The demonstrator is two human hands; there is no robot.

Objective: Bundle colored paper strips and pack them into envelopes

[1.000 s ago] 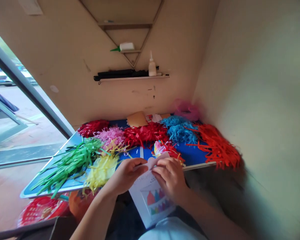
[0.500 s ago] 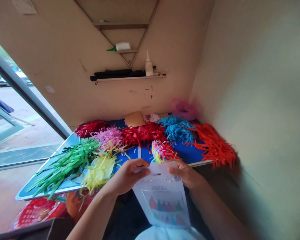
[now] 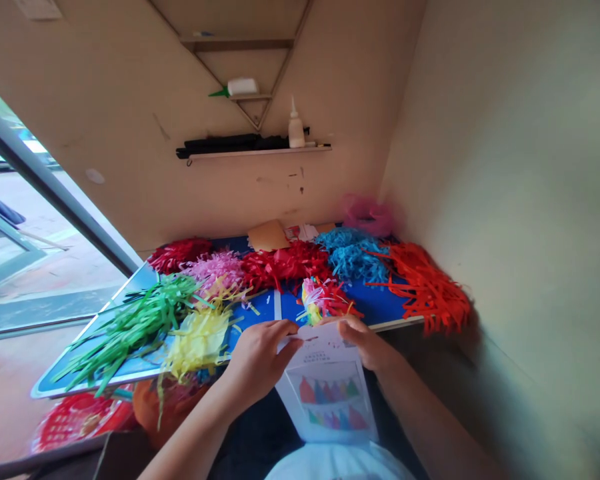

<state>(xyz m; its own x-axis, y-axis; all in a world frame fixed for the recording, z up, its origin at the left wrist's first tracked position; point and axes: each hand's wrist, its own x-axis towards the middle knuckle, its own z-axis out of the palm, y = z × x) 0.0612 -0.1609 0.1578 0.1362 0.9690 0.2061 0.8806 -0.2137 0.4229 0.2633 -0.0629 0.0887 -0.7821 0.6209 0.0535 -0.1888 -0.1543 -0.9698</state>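
Observation:
Both my hands hold a white printed packet (image 3: 330, 400) by its top edge, just in front of the blue table (image 3: 380, 303). My left hand (image 3: 260, 357) pinches the upper left corner. My right hand (image 3: 367, 343) grips the upper right corner. The packet hangs down over my lap and shows rows of small coloured triangles. Right behind it on the table lies a mixed bundle of coloured paper strips (image 3: 323, 299).
Heaps of shredded paper cover the table: green (image 3: 135, 320), yellow (image 3: 200, 340), pink (image 3: 217, 270), red (image 3: 285, 263), blue (image 3: 353, 253), orange-red (image 3: 427, 287). A glue bottle (image 3: 295, 127) stands on a wall shelf. A red basket (image 3: 75, 417) sits low at left. A wall stands close on the right.
My right hand slid from the packet's front to its upper right corner. The packet swung from tilted to hanging straight, its printed face now uncovered.

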